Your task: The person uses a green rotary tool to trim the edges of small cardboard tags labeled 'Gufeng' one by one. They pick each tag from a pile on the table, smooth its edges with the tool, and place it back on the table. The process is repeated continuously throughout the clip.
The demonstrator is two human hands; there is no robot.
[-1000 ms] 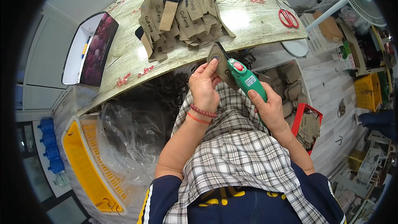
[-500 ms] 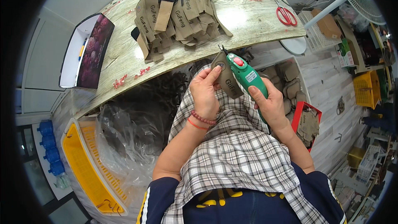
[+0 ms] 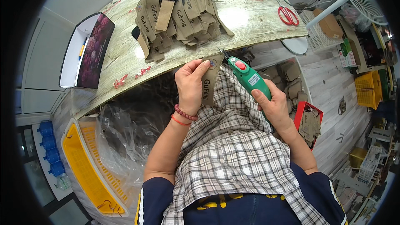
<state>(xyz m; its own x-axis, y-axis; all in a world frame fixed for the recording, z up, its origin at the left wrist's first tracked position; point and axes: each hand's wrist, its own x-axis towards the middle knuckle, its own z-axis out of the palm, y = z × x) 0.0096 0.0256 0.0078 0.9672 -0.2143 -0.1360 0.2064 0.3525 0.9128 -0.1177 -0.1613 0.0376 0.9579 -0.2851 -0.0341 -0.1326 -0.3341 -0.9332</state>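
Note:
My left hand (image 3: 189,87) pinches a tan fabric piece (image 3: 211,79) with dark lettering and a small round emblem near its top. The piece hangs down over my lap, just below the table edge. Wrapped round the body of green handheld electric scissors (image 3: 249,78) with a red button, my right hand (image 3: 273,106) keeps the dark blade tip pointing up toward the table. A narrow gap separates the blades from the fabric piece. On the table, a pile of similar tan pieces (image 3: 183,21), some with black ends, lies ahead of my hands.
The wood-patterned table (image 3: 239,16) also bears red-handled scissors (image 3: 288,16) and a flower-printed box (image 3: 98,52). A yellow basket (image 3: 85,171) and clear plastic bag (image 3: 125,137) are at left. Right of my lap stand a red box (image 3: 309,123) and a bin of tan pieces (image 3: 287,75).
My left hand has drawn the fabric piece left and slightly down, away from the blades, and the piece now hangs more upright. The green electric scissors have barely shifted.

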